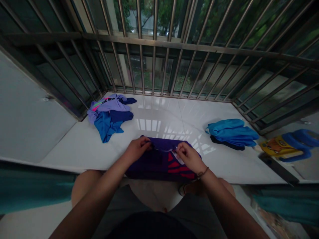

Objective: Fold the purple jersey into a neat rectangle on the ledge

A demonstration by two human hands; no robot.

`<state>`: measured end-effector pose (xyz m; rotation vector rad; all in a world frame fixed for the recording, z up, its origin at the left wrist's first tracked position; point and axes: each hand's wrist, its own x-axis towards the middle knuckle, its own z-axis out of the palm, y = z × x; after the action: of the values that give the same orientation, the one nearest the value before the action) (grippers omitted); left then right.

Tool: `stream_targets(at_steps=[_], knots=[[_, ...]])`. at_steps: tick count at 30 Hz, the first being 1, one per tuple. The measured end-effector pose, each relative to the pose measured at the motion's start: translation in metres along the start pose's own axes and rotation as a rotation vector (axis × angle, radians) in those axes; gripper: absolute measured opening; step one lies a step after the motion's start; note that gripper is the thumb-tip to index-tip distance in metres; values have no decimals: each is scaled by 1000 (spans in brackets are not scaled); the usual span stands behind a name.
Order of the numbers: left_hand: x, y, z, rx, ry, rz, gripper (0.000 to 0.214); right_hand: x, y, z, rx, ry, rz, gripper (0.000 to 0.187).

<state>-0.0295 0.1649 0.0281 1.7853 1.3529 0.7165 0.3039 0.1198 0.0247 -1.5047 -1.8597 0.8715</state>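
A dark purple shirt (152, 161) with a red and white print lies on the white ledge in front of me, part of it over the near edge. My left hand (139, 146) pinches its upper edge on the left, fingers closed on the cloth. On the right, my right hand (189, 156) grips the same edge between thumb and fingers, beside the print. Between both hands the edge sags in a shallow curve. Whether this edge is a neckline or a hem, I cannot tell.
Loose purple and blue clothes (109, 111) lie in a heap at the left. Folded blue clothing (230, 132) rests on the right, over a dark piece. Beyond it are a yellow and blue bottle (281, 146) and a dark flat object (277, 168). Metal window bars (154, 66) border the ledge.
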Motion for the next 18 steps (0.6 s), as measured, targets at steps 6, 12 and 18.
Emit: stream_targets(at_steps=[6,12,18], knots=[[44,42,-19,138,291,348,63,62,-38,0,97,358,-137,28],[7,-7,16,373,204,305,36,31,-48,44,-268,85,-217,12],[-5,-43,23,530,70,113,50,9,-44,88,-408,-65,-200,25]])
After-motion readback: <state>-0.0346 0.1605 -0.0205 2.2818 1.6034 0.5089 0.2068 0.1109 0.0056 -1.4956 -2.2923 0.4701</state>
